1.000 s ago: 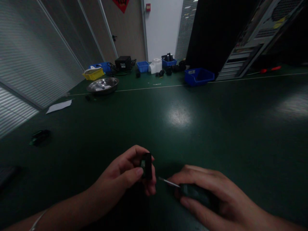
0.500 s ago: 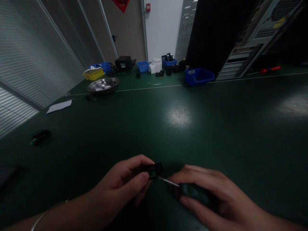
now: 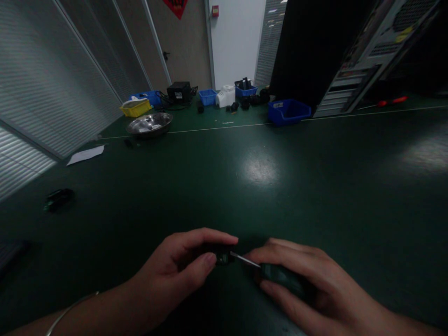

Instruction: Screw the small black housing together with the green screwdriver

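Observation:
My left hand [image 3: 189, 263] is closed around a small dark piece with a green circuit board [image 3: 222, 257], thumb on the near side and forefinger stretched along its top. Much of that piece is hidden by the fingers. In my right hand [image 3: 308, 275] lies a screwdriver [image 3: 278, 274] with a dark green handle, gripped between thumb and fingers. Its thin metal shaft points left, and the tip is at the right end of the small piece; whether it touches is too dark to tell.
On the green table, a dark part [image 3: 59, 199] and a paper sheet [image 3: 86, 155] lie left. Farther back stand a metal bowl [image 3: 150, 125], a yellow tray [image 3: 136, 108], a blue bin [image 3: 289, 113] and a computer case [image 3: 339, 93]. A red-handled tool [image 3: 392, 101] lies back right.
My left forefinger has stretched out to the right over the top of the small piece, which sits slightly lower and shows less. The screwdriver tip has risen slightly.

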### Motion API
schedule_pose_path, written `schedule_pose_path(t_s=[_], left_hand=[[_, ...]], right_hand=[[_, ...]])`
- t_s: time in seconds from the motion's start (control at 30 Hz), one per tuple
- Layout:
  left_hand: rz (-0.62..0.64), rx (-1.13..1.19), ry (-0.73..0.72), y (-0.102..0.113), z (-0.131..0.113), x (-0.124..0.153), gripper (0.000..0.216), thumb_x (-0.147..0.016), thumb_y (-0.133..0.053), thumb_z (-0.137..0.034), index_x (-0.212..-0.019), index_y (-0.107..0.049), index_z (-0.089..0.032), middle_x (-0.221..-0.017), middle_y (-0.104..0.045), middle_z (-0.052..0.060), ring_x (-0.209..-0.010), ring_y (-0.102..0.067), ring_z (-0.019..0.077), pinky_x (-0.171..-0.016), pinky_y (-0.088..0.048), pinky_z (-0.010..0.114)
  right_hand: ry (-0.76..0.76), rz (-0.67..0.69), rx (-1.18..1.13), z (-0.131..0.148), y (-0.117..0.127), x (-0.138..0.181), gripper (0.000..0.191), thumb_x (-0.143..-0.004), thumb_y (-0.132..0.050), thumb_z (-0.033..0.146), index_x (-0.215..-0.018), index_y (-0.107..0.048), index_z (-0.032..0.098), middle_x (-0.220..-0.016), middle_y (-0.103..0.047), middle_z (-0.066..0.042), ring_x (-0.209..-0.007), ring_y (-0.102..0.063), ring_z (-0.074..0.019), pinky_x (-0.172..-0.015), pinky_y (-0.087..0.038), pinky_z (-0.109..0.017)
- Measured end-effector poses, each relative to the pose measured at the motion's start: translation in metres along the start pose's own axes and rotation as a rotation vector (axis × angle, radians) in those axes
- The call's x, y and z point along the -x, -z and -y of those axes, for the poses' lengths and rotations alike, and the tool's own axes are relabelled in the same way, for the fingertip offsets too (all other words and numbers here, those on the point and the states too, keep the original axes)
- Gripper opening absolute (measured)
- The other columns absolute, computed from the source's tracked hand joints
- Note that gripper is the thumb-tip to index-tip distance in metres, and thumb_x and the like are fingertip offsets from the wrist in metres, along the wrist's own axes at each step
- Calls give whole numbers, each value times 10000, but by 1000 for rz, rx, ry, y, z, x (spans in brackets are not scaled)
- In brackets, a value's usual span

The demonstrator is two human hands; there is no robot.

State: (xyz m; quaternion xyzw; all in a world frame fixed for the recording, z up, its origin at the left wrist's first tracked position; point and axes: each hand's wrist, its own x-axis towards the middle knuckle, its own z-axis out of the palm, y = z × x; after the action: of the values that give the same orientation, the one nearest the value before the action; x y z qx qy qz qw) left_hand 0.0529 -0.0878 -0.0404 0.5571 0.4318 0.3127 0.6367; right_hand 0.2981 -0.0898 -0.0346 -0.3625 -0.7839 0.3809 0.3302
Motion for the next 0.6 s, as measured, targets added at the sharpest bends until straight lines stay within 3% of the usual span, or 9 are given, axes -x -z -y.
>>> schedule_pose_path(t_s=[0.1, 0.17, 0.33, 0.47, 0.6], left_hand=[[-52, -72, -48, -1, 0, 0, 229, -932, -601, -272, -1090, -759, -324, -939, -714, 22, -784, -606, 166, -689, -478, 231], [-69, -165, -91, -2, -1, 1, 231, -907, -641, -270, -1087, -758, -356, -955, -745, 13, -827, -648, 185, -708, -495, 229], [-97, -259, -149, -3, -3, 2, 242, -879, -672, -240, -1067, -766, -359, -815, -736, -1, -646, -625, 141, -574, -474, 191], [33, -103, -39, -1, 2, 0, 247, -944, -590, -308, -1148, -730, -302, -649, -605, -19, -503, -532, 98, -473, -431, 166], [94, 42, 24, 1, 6, -1, 282, -950, -580, -407, -1144, -733, -272, -632, -593, -17, -505, -542, 89, -490, -440, 157]], right_hand=[[18, 21, 8, -1, 1, -2, 378, -757, -608, 58, -1036, -736, 278, -783, -763, -1, -626, -724, -176, -567, -591, -216], [14, 32, 20, 0, 2, -3, 368, -752, -606, 57, -1020, -735, 273, -771, -757, 0, -605, -717, -175, -551, -587, -216], [2, 33, 20, 0, 5, -3, 391, -748, -594, 41, -1028, -737, 272, -778, -762, -6, -603, -717, -176, -543, -582, -217], [12, 49, 10, -1, 2, -1, 397, -738, -610, 38, -1030, -744, 272, -794, -775, -8, -630, -728, -179, -556, -584, -215], [15, 30, -9, -2, 0, 0, 415, -743, -598, 21, -1041, -743, 272, -814, -785, -7, -648, -738, -176, -581, -592, -215]])
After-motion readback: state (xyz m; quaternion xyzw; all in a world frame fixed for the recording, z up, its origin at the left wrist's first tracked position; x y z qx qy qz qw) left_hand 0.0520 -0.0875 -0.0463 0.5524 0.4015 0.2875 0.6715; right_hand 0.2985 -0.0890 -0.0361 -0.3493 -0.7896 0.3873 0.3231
